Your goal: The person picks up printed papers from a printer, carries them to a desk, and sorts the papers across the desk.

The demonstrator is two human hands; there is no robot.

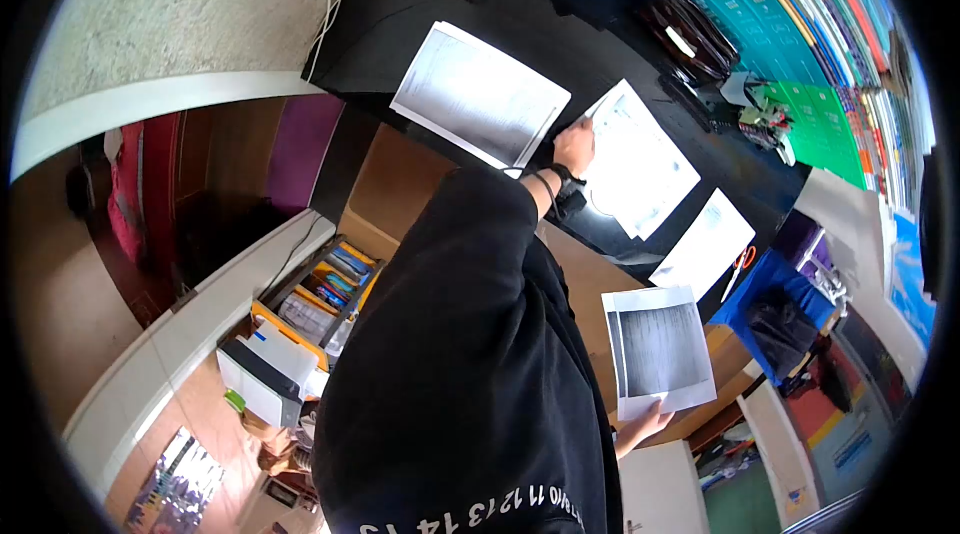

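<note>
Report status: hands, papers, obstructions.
Left hand at edge of middle papers, grip unclear. Right hand holding printed sheet. Orange-handled scissors off to the right, clear of both hands.

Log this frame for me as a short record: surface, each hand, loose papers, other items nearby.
Surface: black desk
Left hand: left hand, at the near edge of the middle papers
Right hand: right hand, gripping a printed sheet by its lower edge
Loose papers: left papers and a right-hand sheet, either side of the middle papers
Nearby: orange-handled scissors, green folder
Unclear: wording on the papers
</note>
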